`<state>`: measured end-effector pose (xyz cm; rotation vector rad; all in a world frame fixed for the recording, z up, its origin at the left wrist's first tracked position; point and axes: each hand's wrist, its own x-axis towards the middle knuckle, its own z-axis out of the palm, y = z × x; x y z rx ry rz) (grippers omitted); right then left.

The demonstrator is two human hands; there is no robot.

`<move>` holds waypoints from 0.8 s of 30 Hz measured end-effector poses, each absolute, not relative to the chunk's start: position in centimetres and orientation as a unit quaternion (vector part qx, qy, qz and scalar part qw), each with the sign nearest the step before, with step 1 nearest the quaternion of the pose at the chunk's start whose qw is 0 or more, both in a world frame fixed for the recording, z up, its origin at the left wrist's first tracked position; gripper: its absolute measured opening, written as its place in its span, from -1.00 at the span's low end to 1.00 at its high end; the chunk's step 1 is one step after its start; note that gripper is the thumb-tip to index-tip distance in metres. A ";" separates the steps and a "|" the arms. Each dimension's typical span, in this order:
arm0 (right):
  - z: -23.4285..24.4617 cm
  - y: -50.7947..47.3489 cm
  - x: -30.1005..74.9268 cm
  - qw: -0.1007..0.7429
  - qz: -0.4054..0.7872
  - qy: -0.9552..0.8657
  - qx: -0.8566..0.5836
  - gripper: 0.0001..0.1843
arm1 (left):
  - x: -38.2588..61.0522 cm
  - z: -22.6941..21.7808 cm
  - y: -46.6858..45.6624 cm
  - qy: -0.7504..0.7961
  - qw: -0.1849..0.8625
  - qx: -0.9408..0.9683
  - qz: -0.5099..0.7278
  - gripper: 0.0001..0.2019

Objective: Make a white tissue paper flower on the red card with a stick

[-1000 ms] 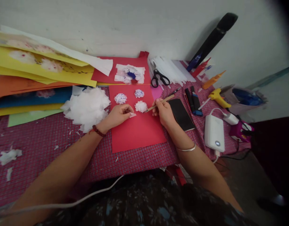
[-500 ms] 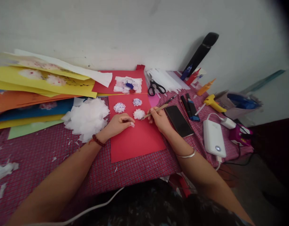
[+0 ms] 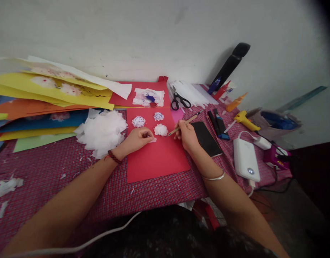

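A red sheet of paper (image 3: 156,161) lies before me, with a plain white tissue-paper flower (image 3: 160,129) and two blue-speckled ones (image 3: 138,122) on its upper part. My left hand (image 3: 136,140) is over the sheet's left side, its thumb and forefinger pinching a small piece of white tissue paper (image 3: 153,139). In my right hand (image 3: 187,133) is a thin wooden paintbrush (image 3: 188,121), held like a pen. Its bristles point up and away to the right; the bare handle end is beside the plain flower. Whether the handle touches the flower, I cannot tell.
Left of the sheet is a heap of white tissue pieces (image 3: 103,130), with stacked coloured papers (image 3: 54,100) behind. Black-handled scissors (image 3: 180,100) lie at the back. To the right are a phone (image 3: 206,139), a white power bank (image 3: 246,160) and a yellow glue gun (image 3: 245,120).
The paintbrush's handle end has drawn back slightly from the plain flower as my right hand shifted right. My left hand keeps its pinch on the tissue piece. The camera view has shifted slightly.
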<state>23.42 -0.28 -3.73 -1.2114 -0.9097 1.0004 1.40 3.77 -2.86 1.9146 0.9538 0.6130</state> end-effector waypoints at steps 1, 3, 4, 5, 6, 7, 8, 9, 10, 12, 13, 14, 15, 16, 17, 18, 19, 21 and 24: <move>-3.5 -0.4 23.6 0.628 0.430 -0.383 -0.522 -0.53 | 1.4 -2.5 3.6 0.384 0.447 0.768 0.250 -0.91; -3.0 -0.5 23.8 0.649 0.421 -0.369 -0.515 -0.56 | 1.4 -1.6 3.3 0.379 0.471 0.756 0.250 -0.90; -2.8 -0.6 24.0 0.654 0.416 -0.368 -0.513 -0.57 | 1.5 -1.3 3.1 0.376 0.483 0.752 0.245 -0.91; -2.7 -0.6 24.1 0.655 0.413 -0.371 -0.512 -0.59 | 1.7 -1.0 3.1 0.373 0.492 0.751 0.236 -0.92; -2.6 -0.6 24.2 0.653 0.411 -0.378 -0.512 -0.60 | 2.0 -0.8 3.1 0.367 0.495 0.755 0.224 -0.93; -2.5 -0.6 24.2 0.648 0.411 -0.387 -0.511 -0.60 | 2.4 -0.8 3.2 0.359 0.490 0.766 0.210 -0.94; -2.6 -0.6 24.2 0.644 0.411 -0.394 -0.510 -0.60 | 2.9 -1.0 3.3 0.351 0.477 0.781 0.197 -0.94; -2.6 -0.7 24.1 0.640 0.414 -0.399 -0.509 -0.59 | 3.3 -1.4 3.4 0.344 0.456 0.799 0.188 -0.93; -2.7 -0.7 24.1 0.637 0.418 -0.402 -0.509 -0.58 | 3.7 -1.8 3.5 0.337 0.427 0.818 0.185 -0.92; -2.9 -0.7 23.8 0.629 0.428 -0.402 -0.509 -0.58 | 4.2 -2.8 3.7 0.330 0.362 0.849 0.199 -0.88; -3.0 -0.7 23.7 0.626 0.433 -0.401 -0.510 -0.58 | 4.3 -3.3 3.7 0.330 0.335 0.857 0.211 -0.86; -3.0 -0.7 23.6 0.623 0.436 -0.401 -0.510 -0.58 | 4.3 -3.6 3.6 0.333 0.320 0.858 0.222 -0.86; -3.0 -0.7 23.6 0.621 0.440 -0.400 -0.511 -0.58 | 4.2 -3.9 3.5 0.340 0.316 0.855 0.232 -0.88; -3.0 -0.8 23.5 0.618 0.444 -0.399 -0.512 -0.58 | 4.1 -4.0 3.3 0.352 0.320 0.847 0.238 -0.91; -3.0 -0.8 23.5 0.613 0.450 -0.399 -0.512 -0.59 | 4.0 -4.1 3.2 0.365 0.327 0.837 0.242 -0.94; -2.9 -0.8 23.4 0.607 0.458 -0.400 -0.512 -0.59 | 3.9 -4.2 3.2 0.377 0.336 0.828 0.245 -0.95; -2.9 -0.8 23.4 0.600 0.467 -0.403 -0.510 -0.60 | 3.9 -4.2 3.1 0.387 0.344 0.819 0.246 -0.95; -2.9 -1.0 23.4 0.587 0.483 -0.411 -0.504 -0.63 | 3.9 -4.2 3.2 0.397 0.355 0.810 0.245 -0.96; -2.8 -1.2 23.4 0.574 0.487 -0.428 -0.500 -0.70 | 4.0 -4.0 3.5 0.381 0.340 0.828 0.232 -0.97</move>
